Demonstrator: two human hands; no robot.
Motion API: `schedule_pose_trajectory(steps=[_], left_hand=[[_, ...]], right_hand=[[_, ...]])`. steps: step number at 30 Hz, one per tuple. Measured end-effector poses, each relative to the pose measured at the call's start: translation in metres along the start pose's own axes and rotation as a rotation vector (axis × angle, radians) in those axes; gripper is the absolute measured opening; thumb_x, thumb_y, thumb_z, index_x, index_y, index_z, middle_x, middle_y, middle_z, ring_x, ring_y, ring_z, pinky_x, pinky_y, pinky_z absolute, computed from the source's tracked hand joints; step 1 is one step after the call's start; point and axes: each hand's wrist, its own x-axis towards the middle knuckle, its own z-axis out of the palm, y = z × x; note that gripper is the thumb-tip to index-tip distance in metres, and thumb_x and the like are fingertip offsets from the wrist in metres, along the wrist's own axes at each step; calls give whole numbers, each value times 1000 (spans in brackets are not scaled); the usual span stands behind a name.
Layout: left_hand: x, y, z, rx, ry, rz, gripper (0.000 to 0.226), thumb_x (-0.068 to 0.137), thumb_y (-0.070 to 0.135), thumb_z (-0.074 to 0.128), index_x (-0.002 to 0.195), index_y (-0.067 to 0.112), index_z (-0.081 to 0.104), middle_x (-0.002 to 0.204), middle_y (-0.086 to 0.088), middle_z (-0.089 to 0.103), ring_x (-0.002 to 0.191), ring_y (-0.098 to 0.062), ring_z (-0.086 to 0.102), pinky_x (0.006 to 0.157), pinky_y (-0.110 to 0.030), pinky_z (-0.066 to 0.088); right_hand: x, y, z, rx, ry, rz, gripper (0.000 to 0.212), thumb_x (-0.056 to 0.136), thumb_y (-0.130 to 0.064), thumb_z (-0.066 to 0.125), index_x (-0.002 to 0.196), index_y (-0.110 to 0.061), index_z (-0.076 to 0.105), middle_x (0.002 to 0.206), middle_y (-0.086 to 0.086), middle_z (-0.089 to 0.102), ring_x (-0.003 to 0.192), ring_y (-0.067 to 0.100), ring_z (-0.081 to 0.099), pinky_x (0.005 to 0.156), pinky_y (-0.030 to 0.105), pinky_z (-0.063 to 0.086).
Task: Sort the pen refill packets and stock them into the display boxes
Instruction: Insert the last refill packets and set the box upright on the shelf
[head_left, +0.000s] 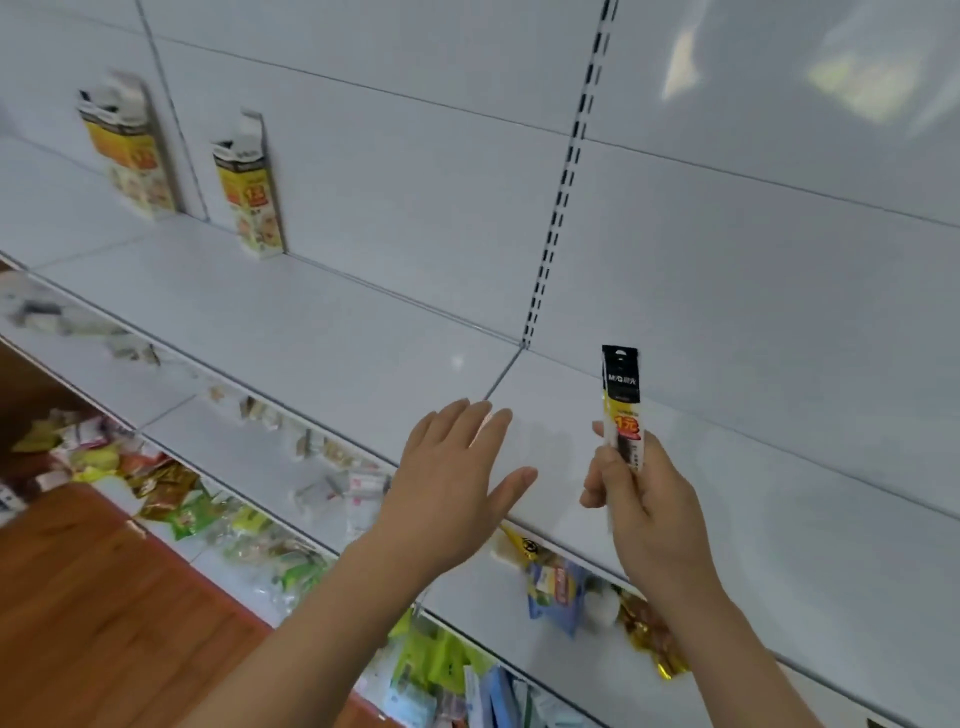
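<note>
Big white shelf (322, 322) takes up most of the view, and it's basically bare out ahead of both hands, so stocking looks barely started to me. Far off to the left of the hands, two yellow display boxes (249, 192) stand upright against the back panel, well apart from each other. Can't tell if there's anything in them, too blurry. Below the hands there's a lower shelf with a jumble of mixed packets (192, 512).

Left hand (452, 473) is flat, fingers spread and straight, hovering over or maybe resting on the shelf's front edge, holding nothing. Right hand (644, 514), just beside it, has fingers curled round the bottom of one pen refill packet (622, 405), held upright. That packet still needs carrying way left to a box.
</note>
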Motion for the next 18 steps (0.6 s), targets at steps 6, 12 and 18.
schedule_pose_trajectory(steps=[6,12,18], left_hand=[[-20,-85,-38,49,27,-104,82,97,74,16,162,26,32,168,0,33,157,-24,23,128,-47,22],[-18,-173,-62,110,37,-217,72,103,71,29,164,33,24,171,7,25,159,-19,16,129,-39,12],[19,-265,-86,185,15,-284,73,102,72,23,164,34,19,172,8,21,160,-18,12,130,-42,14]], right_hand=[[25,-36,94,56,-76,-46,24,110,-32,45,123,-29,65,94,-11,74,88,13,73,81,28,57],[72,-60,184,149,-169,-86,25,110,-24,46,121,-22,69,92,-14,75,84,10,72,77,12,53],[133,-76,270,231,-224,-125,26,110,-27,42,125,-25,64,99,-14,74,87,16,72,81,21,58]])
